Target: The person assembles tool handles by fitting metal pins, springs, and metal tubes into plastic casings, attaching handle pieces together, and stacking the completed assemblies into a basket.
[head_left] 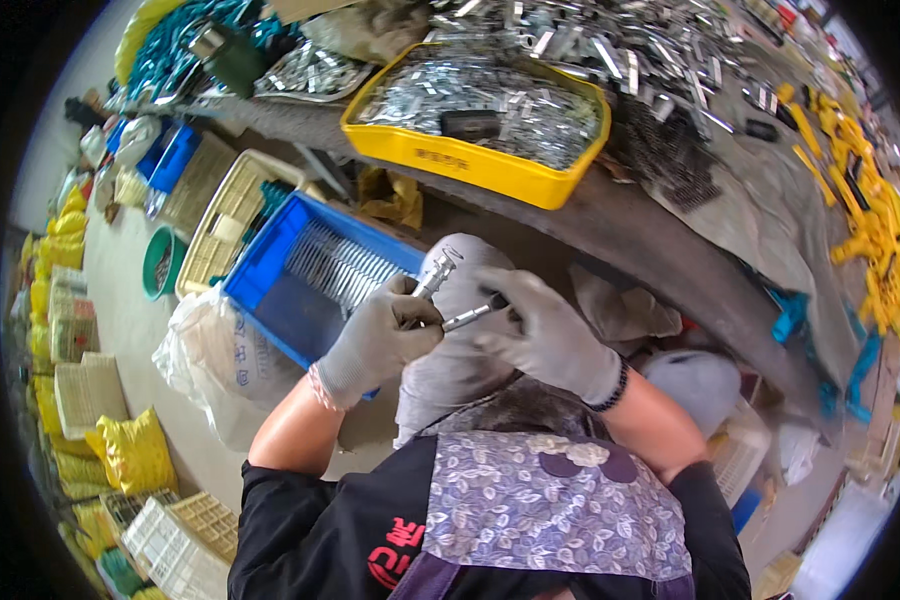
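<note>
Workbench (610, 215) runs across the upper frame, edge curving down to the right, covered in loose bright metal pieces. On it, a yellow tray (450, 155) heaped with small silver parts. Yellow plastic parts (875, 225) lie along the far right of the bench. Below the bench edge, on the floor side, a blue crate (270, 265) holds a row of thin metal strips; a cream basket (215, 215) sits just beside it, a white sack (205, 350) in front.

Both hands gloved in grey, held together over the lap, below the bench.

Left hand (370, 340): closed around a silver metal fitting (435, 272), its broader end sticking up past the fingers.

Right hand (540, 330): fingers pinched on a slim metal rod (468, 318), rod tip pointing left, touching or just beside the fitting's lower part; exact contact hidden by the gloves.

Judgement: an assembly step, the rod being mated to the fitting. Next move likely calls for lining rod and fitting on one axis, the left grip steady while the right pushes or turns.
</note>
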`<state>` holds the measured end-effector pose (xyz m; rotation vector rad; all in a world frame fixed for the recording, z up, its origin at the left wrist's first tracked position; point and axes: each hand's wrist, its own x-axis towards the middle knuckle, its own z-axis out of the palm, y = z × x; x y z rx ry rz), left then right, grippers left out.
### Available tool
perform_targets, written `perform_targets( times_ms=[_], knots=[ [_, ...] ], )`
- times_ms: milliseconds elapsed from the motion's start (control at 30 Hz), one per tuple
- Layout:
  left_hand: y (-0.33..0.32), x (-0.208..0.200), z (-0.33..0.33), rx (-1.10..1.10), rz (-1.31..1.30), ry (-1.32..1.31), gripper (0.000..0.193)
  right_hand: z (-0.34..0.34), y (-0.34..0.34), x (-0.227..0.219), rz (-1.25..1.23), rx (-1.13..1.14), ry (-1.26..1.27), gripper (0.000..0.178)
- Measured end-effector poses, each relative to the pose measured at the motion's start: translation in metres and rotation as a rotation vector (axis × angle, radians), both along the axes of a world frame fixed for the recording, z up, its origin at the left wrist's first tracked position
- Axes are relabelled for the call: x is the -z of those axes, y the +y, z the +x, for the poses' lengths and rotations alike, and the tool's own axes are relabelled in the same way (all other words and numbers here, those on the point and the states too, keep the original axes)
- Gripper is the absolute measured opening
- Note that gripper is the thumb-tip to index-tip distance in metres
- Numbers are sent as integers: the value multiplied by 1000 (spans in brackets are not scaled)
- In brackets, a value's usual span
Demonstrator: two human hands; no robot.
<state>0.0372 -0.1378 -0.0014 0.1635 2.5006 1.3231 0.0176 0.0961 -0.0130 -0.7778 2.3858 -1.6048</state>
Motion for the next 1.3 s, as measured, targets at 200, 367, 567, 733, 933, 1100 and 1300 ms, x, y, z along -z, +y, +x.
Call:
perform_targets(
  times_ms=[200,367,567,733,933,1100,1300],
  knots=[
    [63,3,12,225,-139,361,19,31,38,4,-27,9,-398,27],
    [77,12,8,427,60,267,44,64,131,25,73,413,-231,23],
    [104,-12,10,178,369,-441,32,79,175,3,-133,693,-321,11],
    [113,7,11,238,530,-481,31,76,156,1,-56,452,-361,16],
    [107,24,16,330,644,-443,33,74,147,6,-104,385,-380,16],
    [118,15,19,300,451,-436,36,75,142,13,-149,310,-359,15],
    [113,32,19,337,394,-312,32,73,145,30,-298,136,-213,11]
  ],
)
